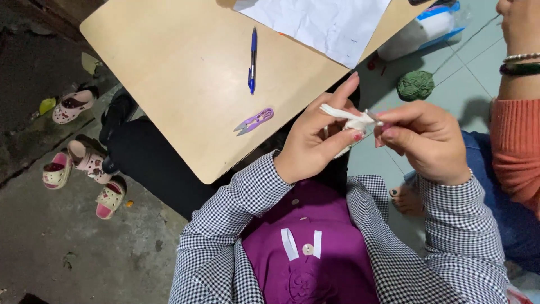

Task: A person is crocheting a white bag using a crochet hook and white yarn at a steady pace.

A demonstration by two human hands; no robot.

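**White yarn piece worked between both hands above the lap**

The small white crocheted piece (pixel 351 121) sat in the air just off the near corner of the table (pixel 169 84), pinched between both hands. The left hand (pixel 315 143) was closed on it, forefinger raised with a strand running over it; the right hand (pixel 430 141) was closed on a thin hook (pixel 376 117) whose tip met the piece. To do this well, the strand likely needed steady tension over the raised finger, and the hook small, controlled turns so that loops stayed even.

On the table lay a purple thread snip (pixel 254 120) and a blue pen (pixel 252 61), well apart from the hands, and a creased white paper sheet (pixel 320 25) at the far edge. Beyond it, on the pale floor, rested a green yarn ball (pixel 415 85) and a white cylindrical package with blue trim (pixel 419 31); its label was too small to make out. Another person's orange sleeve (pixel 514 146) showed at the right.
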